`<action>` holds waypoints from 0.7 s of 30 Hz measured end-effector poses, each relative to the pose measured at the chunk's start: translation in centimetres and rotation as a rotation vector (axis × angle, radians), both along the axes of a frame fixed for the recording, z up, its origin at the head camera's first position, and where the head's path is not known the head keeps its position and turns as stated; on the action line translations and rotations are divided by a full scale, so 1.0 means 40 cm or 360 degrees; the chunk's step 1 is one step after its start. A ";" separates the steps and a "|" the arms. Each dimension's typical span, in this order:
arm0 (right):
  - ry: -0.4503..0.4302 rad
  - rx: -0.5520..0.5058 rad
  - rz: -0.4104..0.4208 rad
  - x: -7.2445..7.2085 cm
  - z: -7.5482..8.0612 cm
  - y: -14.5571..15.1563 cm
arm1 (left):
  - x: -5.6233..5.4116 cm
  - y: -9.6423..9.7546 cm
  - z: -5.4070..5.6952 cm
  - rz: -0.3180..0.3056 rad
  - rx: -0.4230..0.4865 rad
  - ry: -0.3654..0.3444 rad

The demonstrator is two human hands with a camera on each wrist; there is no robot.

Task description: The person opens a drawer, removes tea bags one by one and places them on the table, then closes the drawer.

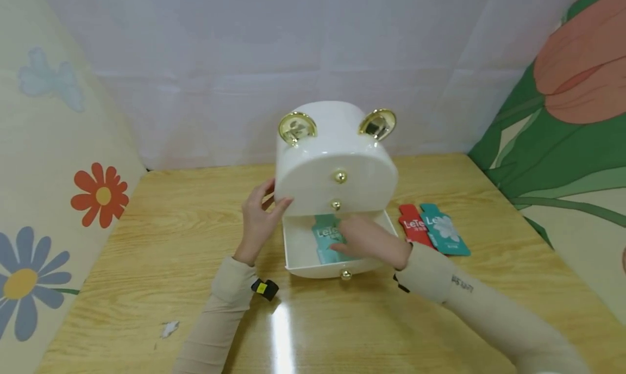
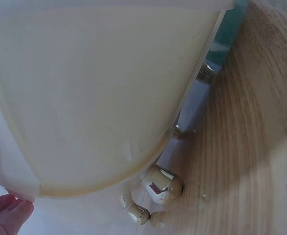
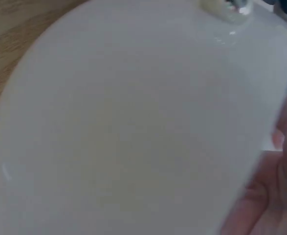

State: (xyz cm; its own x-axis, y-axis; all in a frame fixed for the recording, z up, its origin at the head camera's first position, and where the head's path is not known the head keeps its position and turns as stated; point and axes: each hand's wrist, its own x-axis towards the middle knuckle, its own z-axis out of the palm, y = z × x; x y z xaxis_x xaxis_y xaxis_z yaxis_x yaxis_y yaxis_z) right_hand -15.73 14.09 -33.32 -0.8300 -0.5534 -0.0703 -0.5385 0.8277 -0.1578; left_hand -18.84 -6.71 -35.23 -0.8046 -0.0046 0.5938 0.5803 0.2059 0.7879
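A white storage box (image 1: 337,189) with gold-rimmed bear ears and gold knobs stands on the table, its bottom drawer (image 1: 299,254) pulled out. My left hand (image 1: 259,216) grips the box's left front edge, thumb on the front and fingers along the side. My right hand (image 1: 369,238) is inside the drawer, over the right part of a teal packet (image 1: 325,243) marked "LeTe". Its thumb overlaps the packet; the other fingers are blurred and partly hidden, so I cannot tell whether they pinch it. In the right wrist view the drawer front (image 3: 128,117) fills most of the picture.
Right of the drawer, a red packet (image 1: 413,224) lies partly under another teal packet (image 1: 445,230) on the wooden table (image 1: 195,216). A small white scrap (image 1: 169,329) lies at the front left. A pale cloth (image 1: 220,64) hangs behind, with flower-printed panels at both sides.
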 end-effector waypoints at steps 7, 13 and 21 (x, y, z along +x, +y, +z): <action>-0.0064 0.0155 -0.0049 -0.036 -0.047 -0.007 | -0.001 -0.001 -0.003 -0.0017 -0.0004 -0.0030; -0.0020 0.0153 -0.0116 -0.051 -0.083 -0.020 | -0.002 -0.001 -0.004 -0.0017 -0.0002 0.0001; 0.0028 0.0222 -0.0168 -0.052 -0.101 -0.037 | -0.002 -0.003 -0.001 -0.0006 -0.0001 0.0008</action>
State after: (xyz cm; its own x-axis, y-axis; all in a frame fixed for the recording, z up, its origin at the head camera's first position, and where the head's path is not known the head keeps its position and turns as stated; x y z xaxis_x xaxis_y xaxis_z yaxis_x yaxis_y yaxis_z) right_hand -17.81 12.60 -37.35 -0.8848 -0.4489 -0.1254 -0.4490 0.8931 -0.0288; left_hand -18.92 -6.84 -35.28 -0.8016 -0.0016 0.5978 0.5850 0.2041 0.7849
